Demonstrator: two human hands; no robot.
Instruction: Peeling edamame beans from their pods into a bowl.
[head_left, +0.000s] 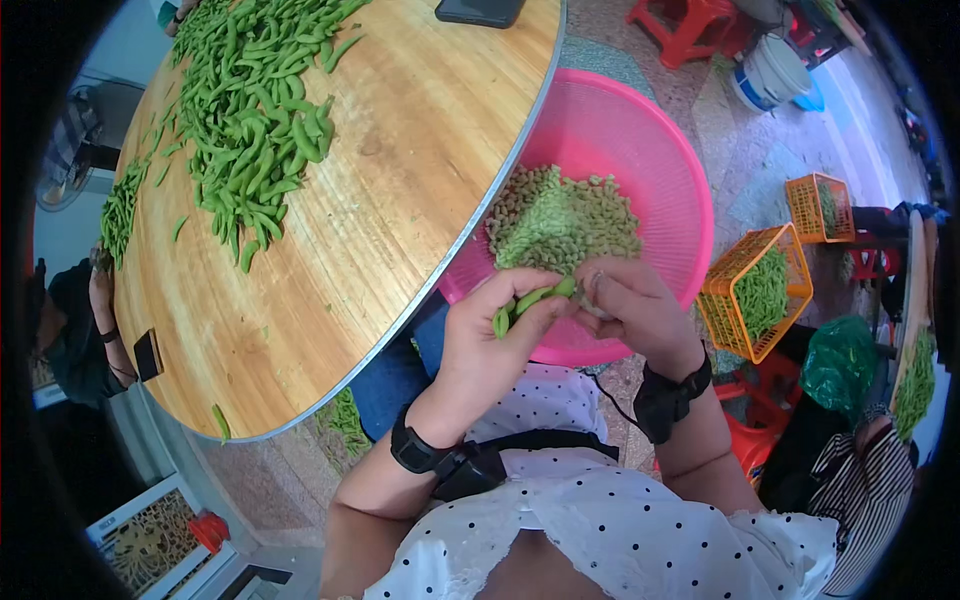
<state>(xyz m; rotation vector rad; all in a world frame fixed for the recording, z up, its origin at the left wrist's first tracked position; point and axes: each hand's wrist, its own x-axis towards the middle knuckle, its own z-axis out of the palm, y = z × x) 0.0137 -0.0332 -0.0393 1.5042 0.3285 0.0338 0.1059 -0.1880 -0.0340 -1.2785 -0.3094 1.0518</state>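
My left hand (499, 322) is closed around several green soybean pods (534, 300), over the near part of a pink plastic basket (679, 172). Beside it, my right hand (634, 304) has its fingertips bent together at the end of a pod; what lies between them is partly hidden. Shelled beans (566, 217) lie heaped in the basket beyond both hands. To the left, a large pile of unshelled pods (259, 127) covers part of the round wooden table (382, 202). Black straps with devices circle both wrists.
The table's metal edge (442, 266) overhangs the basket. Phones (480, 9) rest on the table. Orange crates of pods (709, 300), red stools (686, 30) and a white bucket (772, 71) stand to the right. One person (82, 330) sits across the table; another, in striped clothing (862, 495), is at right.
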